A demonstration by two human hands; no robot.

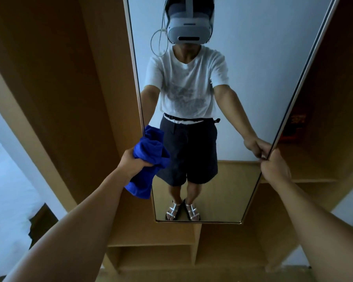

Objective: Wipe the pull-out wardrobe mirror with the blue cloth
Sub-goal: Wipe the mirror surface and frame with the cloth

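The cloth is bunched in the left hand, touching the mirror. The right hand grips the mirror's right edge, arm straight.

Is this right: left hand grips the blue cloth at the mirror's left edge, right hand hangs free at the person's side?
Not quite. The head view shows the right hand gripping the right edge of the mirror, not hanging free. The rest stands: the left hand grips the bunched blue cloth at the mirror's left edge.
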